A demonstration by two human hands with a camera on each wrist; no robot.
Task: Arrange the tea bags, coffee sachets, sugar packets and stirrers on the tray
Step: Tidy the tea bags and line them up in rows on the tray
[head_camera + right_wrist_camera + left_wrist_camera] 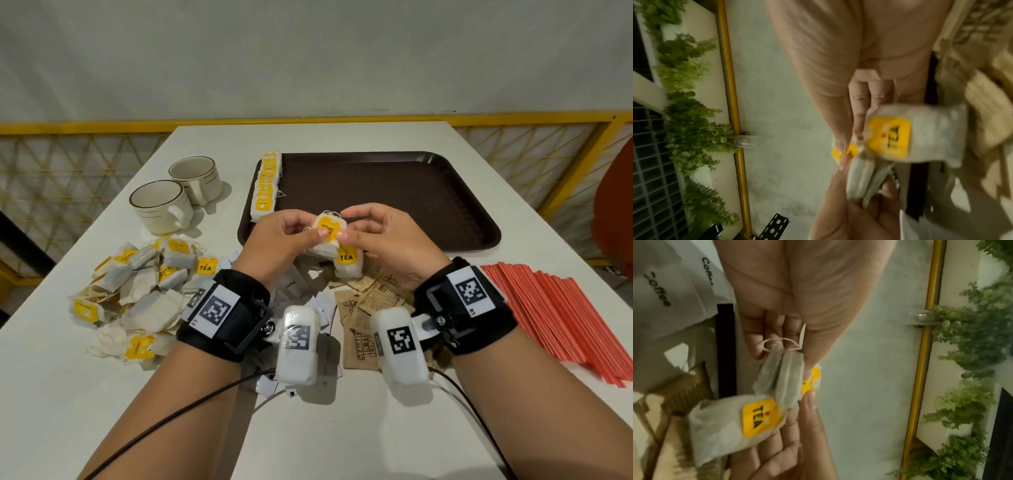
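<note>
Tea bags (327, 236) sit pinched between your hands above the table's (51, 394) sachet pile: your left hand (277, 240) and right hand (383, 240) each grip them by thumb and fingertips, just before the brown tray (411, 192), where a row of tea bags (265, 185) lines its left edge

White table (342, 428) bears tray (462, 192), cups (178, 195), sachets, stirrers (561, 318).
</note>
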